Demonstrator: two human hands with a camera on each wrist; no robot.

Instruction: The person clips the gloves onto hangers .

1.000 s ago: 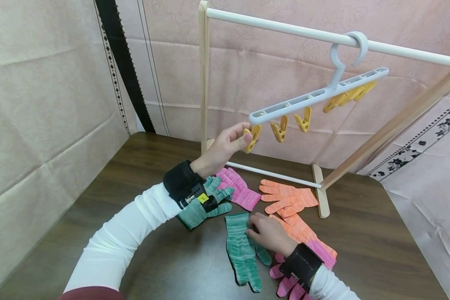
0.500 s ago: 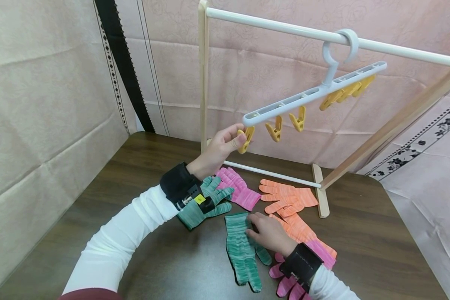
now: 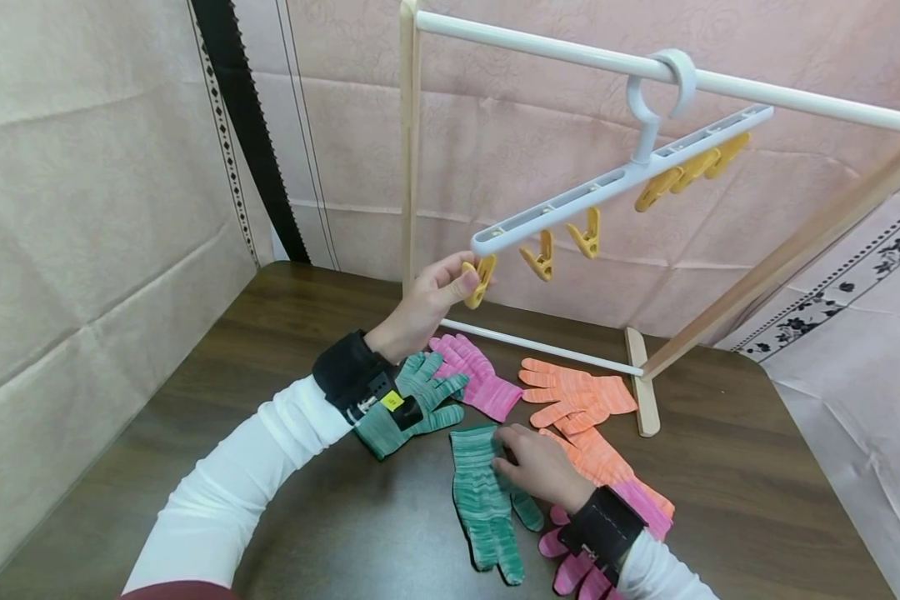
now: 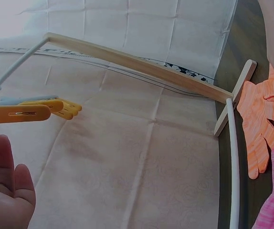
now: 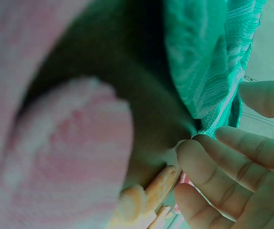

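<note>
In the head view my left hand (image 3: 427, 304) pinches the end yellow clothespin (image 3: 481, 282) on a light-blue clip hanger (image 3: 555, 208). The hanger hooks over the rack's white top bar, tilted with its left end low. Several more yellow clothespins (image 4: 21, 113) show beyond the hand in the left wrist view. My right hand (image 3: 537, 467), fingers loosely bent, lies at the cuff end of a green knit glove (image 3: 487, 508). In the right wrist view its thumb stands apart from the fingers, with the green glove (image 5: 199, 62) beside them.
Another green glove (image 3: 390, 425) and a pink glove (image 3: 483, 379) lie under the left forearm. Two orange gloves (image 3: 588, 396) and a pink glove (image 3: 573, 571) lie at the right. The rack's wooden foot (image 3: 645, 400) stands on the brown table (image 3: 307, 517).
My left hand has drawn the clothespin to the left, and the hanger has slid left along the bar with it. The right hand and the gloves have stayed put.
</note>
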